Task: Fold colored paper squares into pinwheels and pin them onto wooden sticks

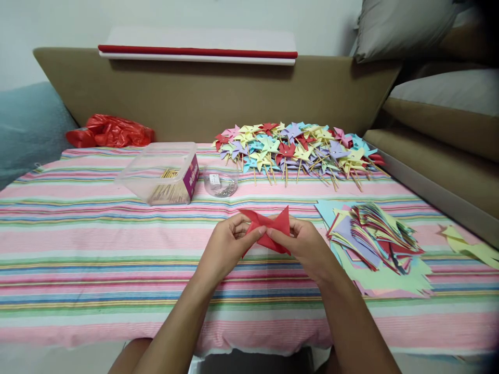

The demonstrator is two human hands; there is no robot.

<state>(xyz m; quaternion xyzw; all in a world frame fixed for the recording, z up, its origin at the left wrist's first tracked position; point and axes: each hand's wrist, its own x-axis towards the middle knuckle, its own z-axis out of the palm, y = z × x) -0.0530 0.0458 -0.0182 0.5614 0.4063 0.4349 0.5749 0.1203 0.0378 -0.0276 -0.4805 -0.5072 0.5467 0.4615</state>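
Observation:
Between both hands, a red paper pinwheel (276,244) without a stick is held just above the striped cloth, its pointed corners sticking out. My left hand (228,241) is closed on its left side, thumb pressed near the middle. On the right side my right hand (302,244) pinches it, with the thumb also close to the centre. The fingers behind the paper are partly hidden. To the right of my right hand lies a stack of cut coloured paper (370,244) in several colours, with dark-handled scissors (397,259) seemingly on top.
Finished pinwheels on sticks (286,150) are heaped at the back. A clear plastic box (156,176) holds wooden sticks. Beside it stands a small clear container (221,183) with tiny metal pieces. A red plastic bag (117,131) lies back left; yellow paper pieces (470,246) lie far right.

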